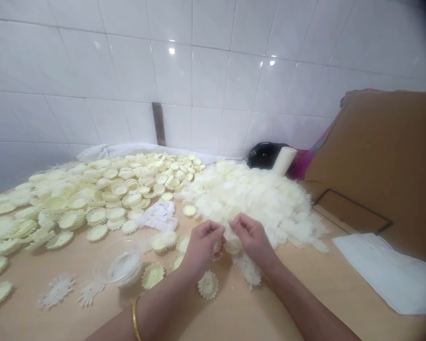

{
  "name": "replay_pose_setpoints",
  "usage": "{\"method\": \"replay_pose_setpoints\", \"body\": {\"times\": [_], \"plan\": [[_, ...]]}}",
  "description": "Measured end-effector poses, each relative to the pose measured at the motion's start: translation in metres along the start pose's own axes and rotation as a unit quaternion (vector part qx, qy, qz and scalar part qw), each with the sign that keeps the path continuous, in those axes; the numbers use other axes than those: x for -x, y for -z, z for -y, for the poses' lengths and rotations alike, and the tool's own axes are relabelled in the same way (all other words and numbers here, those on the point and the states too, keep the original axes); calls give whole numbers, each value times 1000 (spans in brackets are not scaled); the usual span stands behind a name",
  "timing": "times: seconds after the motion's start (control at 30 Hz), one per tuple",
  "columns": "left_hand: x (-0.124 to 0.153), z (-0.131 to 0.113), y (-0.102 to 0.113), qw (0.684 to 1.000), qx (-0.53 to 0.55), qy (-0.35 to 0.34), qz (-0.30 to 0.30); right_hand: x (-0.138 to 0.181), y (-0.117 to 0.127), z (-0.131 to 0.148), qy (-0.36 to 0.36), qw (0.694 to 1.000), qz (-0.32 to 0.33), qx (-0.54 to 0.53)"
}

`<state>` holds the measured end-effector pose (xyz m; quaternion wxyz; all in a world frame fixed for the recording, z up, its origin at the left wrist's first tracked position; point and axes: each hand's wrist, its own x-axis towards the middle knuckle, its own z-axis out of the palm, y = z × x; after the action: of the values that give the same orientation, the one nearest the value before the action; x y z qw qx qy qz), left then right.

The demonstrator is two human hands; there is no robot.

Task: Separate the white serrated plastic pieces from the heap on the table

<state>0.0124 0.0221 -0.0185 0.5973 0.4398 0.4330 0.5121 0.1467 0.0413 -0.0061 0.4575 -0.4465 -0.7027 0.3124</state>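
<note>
Two hands, one small whitish piece, two heaps of toothed discs

Two bare hands meet over the pale wooden table (280, 308), at the near edge of the right-hand heap. The left hand (203, 244) and the right hand (254, 241) each press thumb against forefinger, pinching one thin whitish piece (230, 238) between them; its outline is too blurred to make out. One gold-coloured bangle (135, 318) circles the left forearm.

Two heaps, each too dense to count, cover the far side: thick cream-yellow toothed discs (128, 187) on the left, thin white toothed pieces (248, 194) on the right. One pale round toothed disc (208, 285) lies between the forearms, and one yellowish toothed disc (153, 276) lies beside the single clear round plastic tub (132, 272), which holds something white. Two flat white toothed cutouts, one large (57, 290) and one smaller (91, 292), lie left of the tub.

There is one crumpled white cloth (159, 215) by the left heap, one white cylinder (284, 161) behind the right heap, one flat white sheet (386, 274) and one brown cardboard piece (383, 166) at right.
</note>
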Motion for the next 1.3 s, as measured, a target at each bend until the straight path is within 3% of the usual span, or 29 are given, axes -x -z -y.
{"method": "replay_pose_setpoints", "body": {"times": [0.23, 0.4, 0.53, 0.63, 0.7, 0.87, 1.07, 1.3], "plan": [[-4, -9, 4, 989, 96, 106, 22, -4, 2, -8, -12, 997, -70, 27], [0, -9, 2, 986, 81, 114, 90, -3, 0, -6, -31, 999, -33, 4], [1, -8, 0, 996, 40, 76, 27, -1, 0, -2, -29, 998, 45, -34], [-1, -9, 2, 999, 3, 32, -40, -2, 3, 0, -16, 997, 59, -35], [-3, -9, 4, 998, -30, 10, -55, -3, 6, 1, -17, 999, 30, -29], [-5, -9, 8, 994, -63, 14, -89, -6, 15, -1, -28, 989, -149, -4], [-4, -11, 4, 993, -70, 64, -72, -9, 12, -14, 33, 978, -113, 169], [-4, -20, 8, 992, 68, 98, -29, -9, 12, -16, 92, 954, -176, 225]]}}
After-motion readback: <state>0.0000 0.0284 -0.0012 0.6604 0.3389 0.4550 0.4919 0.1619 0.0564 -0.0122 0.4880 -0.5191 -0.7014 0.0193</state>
